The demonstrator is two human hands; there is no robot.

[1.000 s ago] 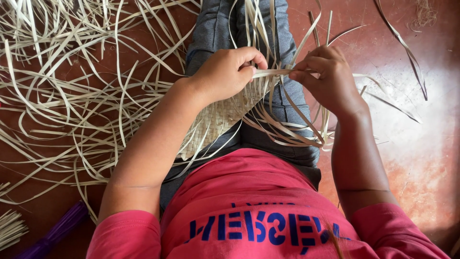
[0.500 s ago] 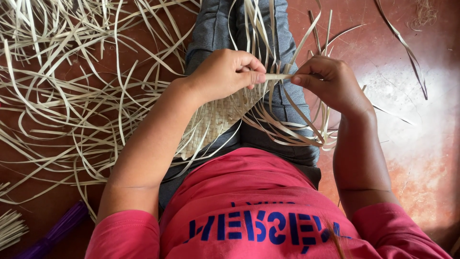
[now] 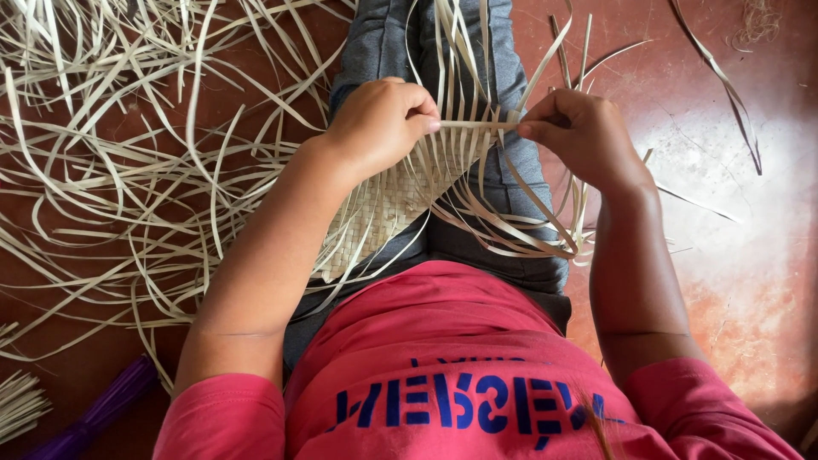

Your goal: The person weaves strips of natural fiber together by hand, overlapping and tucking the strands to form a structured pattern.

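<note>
A partly woven mat of pale flat strips [image 3: 383, 213] lies across my lap on grey trousers. My left hand [image 3: 379, 123] rests on its upper edge, fingers curled, pressing the weave and pinching one end of a horizontal strip [image 3: 477, 125]. My right hand [image 3: 579, 136] pinches the other end of that same strip, held taut between both hands across several upright loose strips [image 3: 456, 77]. Loose strip ends fan out below my right hand.
A large tangle of loose pale strips [image 3: 128, 145] covers the red-brown floor [image 3: 733, 255] on the left. A few stray strips [image 3: 720, 77] lie at the upper right. A purple bundle [image 3: 94, 417] sits at the bottom left beside another strip bunch [image 3: 17, 405].
My right hand has moved away from the left hand to the right, drawing the horizontal strip out straight through the upright strips. The left hand stays on the weave.
</note>
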